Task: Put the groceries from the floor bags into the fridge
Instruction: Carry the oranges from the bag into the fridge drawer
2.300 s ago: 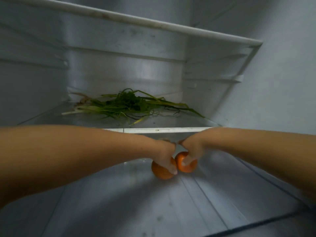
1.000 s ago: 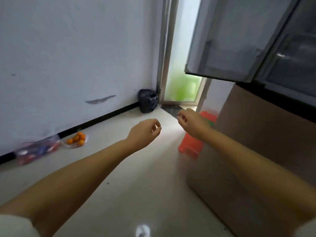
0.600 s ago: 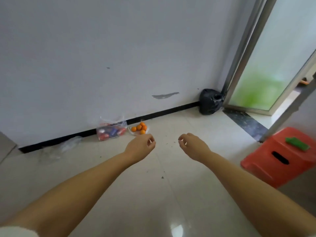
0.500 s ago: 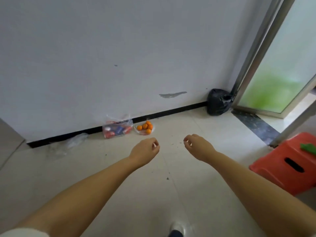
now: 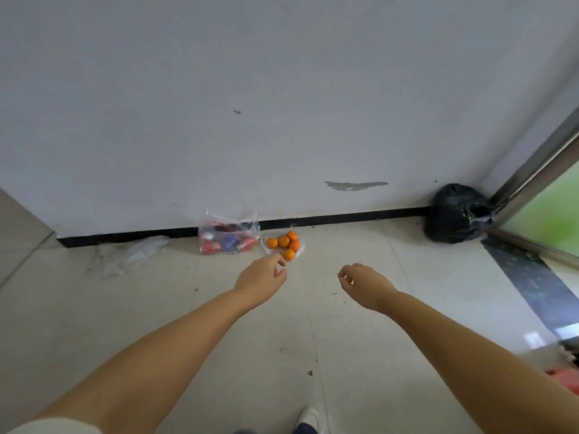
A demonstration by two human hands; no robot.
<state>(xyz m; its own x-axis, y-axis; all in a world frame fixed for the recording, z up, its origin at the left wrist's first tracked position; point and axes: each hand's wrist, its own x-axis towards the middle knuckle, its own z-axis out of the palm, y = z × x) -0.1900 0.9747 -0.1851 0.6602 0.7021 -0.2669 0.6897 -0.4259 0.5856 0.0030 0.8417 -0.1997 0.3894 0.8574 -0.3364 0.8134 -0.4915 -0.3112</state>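
Several small oranges (image 5: 285, 244) lie in a clear bag on the floor against the wall. Left of them stands a clear plastic bag (image 5: 228, 237) holding red and blue packets. My left hand (image 5: 262, 278) is stretched out just below the oranges, fingers loosely curled and empty. My right hand (image 5: 363, 282) hangs further right over bare tiles, also loosely curled and empty. The fridge is out of view.
A crumpled empty clear bag (image 5: 131, 252) lies at the left by the black skirting. A tied black rubbish bag (image 5: 456, 214) sits in the corner beside a metal door frame (image 5: 532, 170). A red stool edge (image 5: 568, 379) shows at the lower right. My shoe (image 5: 308, 421) is at the bottom.
Both hands let go of the oranges on the fridge shelf. The view has swung from the fridge to the floor bags, which are now nearer, and both empty hands are extended towards them.
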